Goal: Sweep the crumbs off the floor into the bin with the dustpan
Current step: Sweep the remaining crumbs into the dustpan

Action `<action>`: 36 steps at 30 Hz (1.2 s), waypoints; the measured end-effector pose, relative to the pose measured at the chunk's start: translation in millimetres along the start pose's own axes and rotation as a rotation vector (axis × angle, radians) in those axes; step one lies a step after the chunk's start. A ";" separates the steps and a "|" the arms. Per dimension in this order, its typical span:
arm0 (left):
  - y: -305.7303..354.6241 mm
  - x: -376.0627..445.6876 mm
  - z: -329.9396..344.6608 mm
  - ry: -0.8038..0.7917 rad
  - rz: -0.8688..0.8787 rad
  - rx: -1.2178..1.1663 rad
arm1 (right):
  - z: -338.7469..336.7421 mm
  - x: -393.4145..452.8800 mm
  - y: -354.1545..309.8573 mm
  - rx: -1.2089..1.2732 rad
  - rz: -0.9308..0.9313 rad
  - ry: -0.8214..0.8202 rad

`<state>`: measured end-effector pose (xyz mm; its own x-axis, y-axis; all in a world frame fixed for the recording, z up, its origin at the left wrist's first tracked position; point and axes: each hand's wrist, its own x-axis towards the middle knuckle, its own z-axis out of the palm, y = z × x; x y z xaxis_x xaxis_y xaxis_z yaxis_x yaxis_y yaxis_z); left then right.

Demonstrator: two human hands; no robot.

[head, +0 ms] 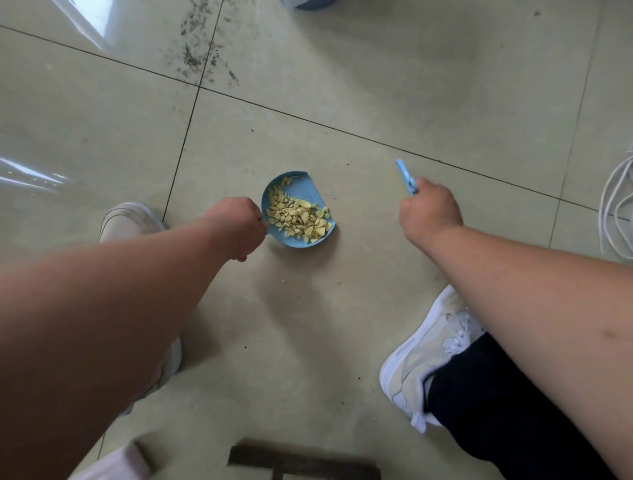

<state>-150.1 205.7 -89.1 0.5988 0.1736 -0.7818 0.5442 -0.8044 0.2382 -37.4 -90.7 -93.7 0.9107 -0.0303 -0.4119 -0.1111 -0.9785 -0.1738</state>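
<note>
Pale yellow crumbs (297, 217) are piled inside the small round blue plastic dustpan (298, 209), mostly toward its open straight edge on the right; a few stray specks sit on the floor just beyond it. Dustpan is low over the beige glossy tiled floor (376, 85), centre of view; can't tell if it touches the tile. Left hand (236, 228) is clenched around the dustpan's handle at its left side, handle itself hidden in the fist. Right hand (430, 212) is well apart to the right, fist closed on a light blue plastic brush handle (406, 176) that sticks up and away from the knuckles; bristle end not visible. Both forearms bare. White sneakers: left shoe (128, 222) behind the left arm, right shoe (428, 349) lower right with a dark trouser leg (496, 411) above it. Dark grit smear (202, 51) on the tile at upper left near a grout line. White coiled cable (616, 205) at right edge. Blue rounded object (313, 3) cut off at top edge, can't tell what it is. Dark brown rectangular piece (301, 460) at bottom edge.
</note>
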 end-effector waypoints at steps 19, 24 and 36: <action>-15.8 15.4 -3.2 0.071 0.029 -0.043 | 33.1 -46.4 -101.2 0.153 -0.467 -0.240; -15.5 15.3 -5.8 0.087 0.015 -0.088 | 7.9 3.5 -71.5 0.158 -0.215 -0.016; -15.7 26.2 -10.7 0.083 -0.020 -0.125 | 28.6 -14.8 -78.1 -0.100 -0.471 -0.225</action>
<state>-136.7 228.9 -107.1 0.6303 0.2395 -0.7385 0.6229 -0.7238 0.2969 -53.6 -8.0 -99.6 0.7439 0.4505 -0.4936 0.3377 -0.8908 -0.3041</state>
